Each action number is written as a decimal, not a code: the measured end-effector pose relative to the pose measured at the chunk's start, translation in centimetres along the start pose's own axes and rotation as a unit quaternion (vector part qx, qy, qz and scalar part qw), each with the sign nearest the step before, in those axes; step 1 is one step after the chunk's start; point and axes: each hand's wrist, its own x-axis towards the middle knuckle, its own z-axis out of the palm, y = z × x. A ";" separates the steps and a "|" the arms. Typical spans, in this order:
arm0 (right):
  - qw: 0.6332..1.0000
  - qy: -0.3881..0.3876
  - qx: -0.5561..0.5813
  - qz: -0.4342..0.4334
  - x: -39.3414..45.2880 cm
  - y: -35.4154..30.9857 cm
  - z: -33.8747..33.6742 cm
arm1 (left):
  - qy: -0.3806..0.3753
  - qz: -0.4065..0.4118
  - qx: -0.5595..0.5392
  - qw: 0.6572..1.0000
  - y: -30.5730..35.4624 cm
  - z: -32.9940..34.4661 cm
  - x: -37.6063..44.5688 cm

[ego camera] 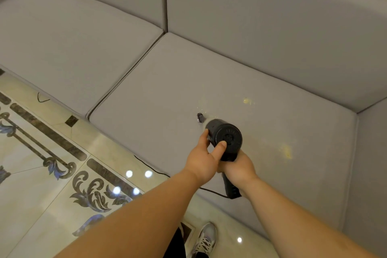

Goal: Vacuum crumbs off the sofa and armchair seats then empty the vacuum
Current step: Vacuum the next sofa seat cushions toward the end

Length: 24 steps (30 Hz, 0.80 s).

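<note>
Vacuum (pixel 224 138): I see it over the right sofa (pixel 209 81) seat, nozzle down by the crumbs (pixel 248 101).
Right hand (pixel 238 168): fingers clamped round the handle.
Left hand (pixel 204 160): thumb and fingers gripping the body.
Cord (pixel 150 168): trailing along the seat's front edge.

Black handheld vacuum (pixel 225 138) points nozzle-down on the grey sofa seat (pixel 167 81); yellow crumbs (pixel 287 151) lie scattered just beside it.

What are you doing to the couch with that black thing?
A person is vacuuming the gray sofa. The right hand grips the handle of a black handheld vacuum, and the left hand holds its body. The nozzle touches the seat cushion. Yellow crumbs lie on the cushion to the right.
</note>
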 end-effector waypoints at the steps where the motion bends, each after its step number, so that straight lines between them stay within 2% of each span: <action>1: 1.000 -0.008 -0.002 0.001 0.6 -0.4 0.5 | 0.004 -0.005 0.001 1.000 0.0 -0.5 0.6; 5: 0.999 -0.026 -0.013 0.031 1.9 -0.3 1.1 | -0.013 -0.037 0.029 0.999 -0.4 -1.1 1.8; 11: 0.998 -0.013 -0.020 0.058 0.3 1.1 -0.8 | -0.048 -0.049 0.048 0.996 -0.2 0.6 0.6; 17: 0.999 0.007 -0.016 0.051 -0.8 0.0 -2.2 | -0.041 -0.036 0.036 0.998 1.7 1.3 -0.2; 24: 1.000 0.004 -0.007 0.019 1.4 -4.2 -1.5 | -0.022 -0.005 0.030 0.999 4.1 -1.4 2.4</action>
